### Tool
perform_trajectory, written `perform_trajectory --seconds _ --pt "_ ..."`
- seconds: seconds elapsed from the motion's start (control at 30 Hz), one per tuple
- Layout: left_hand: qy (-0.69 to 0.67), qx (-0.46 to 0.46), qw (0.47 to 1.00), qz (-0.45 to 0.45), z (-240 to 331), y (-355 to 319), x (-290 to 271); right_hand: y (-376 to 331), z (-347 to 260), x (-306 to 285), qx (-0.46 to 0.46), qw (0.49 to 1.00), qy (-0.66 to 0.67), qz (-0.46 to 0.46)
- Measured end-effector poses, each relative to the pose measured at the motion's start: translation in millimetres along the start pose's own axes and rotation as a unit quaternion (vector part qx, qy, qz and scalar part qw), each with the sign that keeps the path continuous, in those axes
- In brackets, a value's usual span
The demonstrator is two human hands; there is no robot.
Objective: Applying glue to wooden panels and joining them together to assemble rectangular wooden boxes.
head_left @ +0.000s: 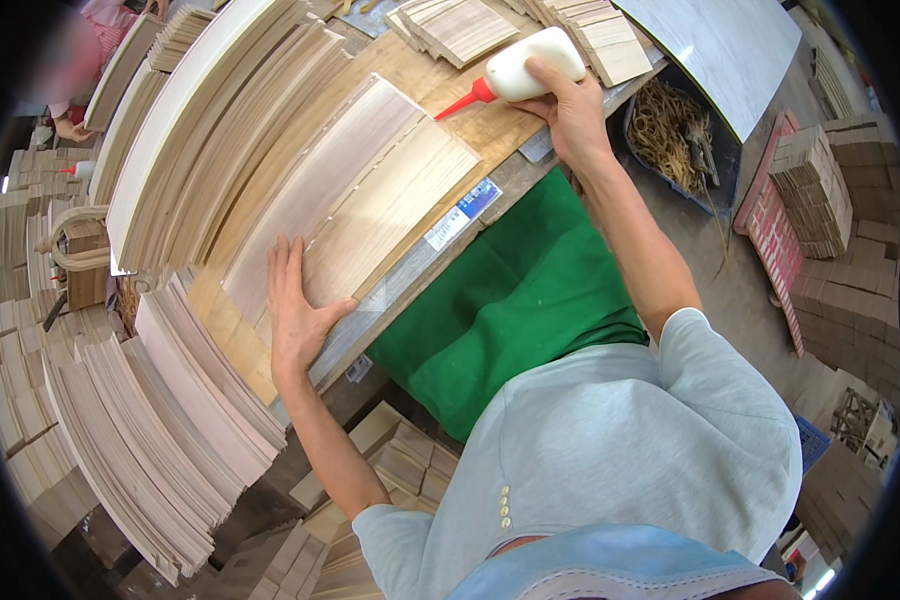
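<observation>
My right hand is closed round a white glue bottle with a red tapered nozzle. The bottle lies tilted sideways, its tip just over the far right end of a pale wooden board. Along the seam between this board and a second, pinkish board runs a broken line of small white glue spots. My left hand rests with fingers spread on the near left end of the two boards. Both boards lie flat on a wooden worktable.
Tall stacks of wooden boards stand at the left, with more stacked boards below them. Small wood pieces lie at the table's far side. A dark bin of rubber bands sits at the right. Green cloth covers my lap.
</observation>
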State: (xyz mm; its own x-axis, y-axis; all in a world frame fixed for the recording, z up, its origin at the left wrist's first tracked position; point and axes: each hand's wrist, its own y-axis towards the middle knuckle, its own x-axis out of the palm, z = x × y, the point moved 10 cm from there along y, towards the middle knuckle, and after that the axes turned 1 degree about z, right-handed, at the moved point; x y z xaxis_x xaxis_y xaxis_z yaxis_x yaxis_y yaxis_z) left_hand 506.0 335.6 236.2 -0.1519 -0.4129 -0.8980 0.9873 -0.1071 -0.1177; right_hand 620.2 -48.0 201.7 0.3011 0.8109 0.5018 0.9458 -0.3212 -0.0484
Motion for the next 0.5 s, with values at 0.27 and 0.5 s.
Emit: perform_trajectory --seconds 0.27,0.5 --pt "-0.004 0.004 1.000 0.001 -2 1 1 -11 -11 -12 -0.002 1.000 -0.011 -0.007" --pt "-0.005 0.007 1.000 -0.002 -5 1 3 -24 -17 -26 0.013 0.999 -0.037 0.003"
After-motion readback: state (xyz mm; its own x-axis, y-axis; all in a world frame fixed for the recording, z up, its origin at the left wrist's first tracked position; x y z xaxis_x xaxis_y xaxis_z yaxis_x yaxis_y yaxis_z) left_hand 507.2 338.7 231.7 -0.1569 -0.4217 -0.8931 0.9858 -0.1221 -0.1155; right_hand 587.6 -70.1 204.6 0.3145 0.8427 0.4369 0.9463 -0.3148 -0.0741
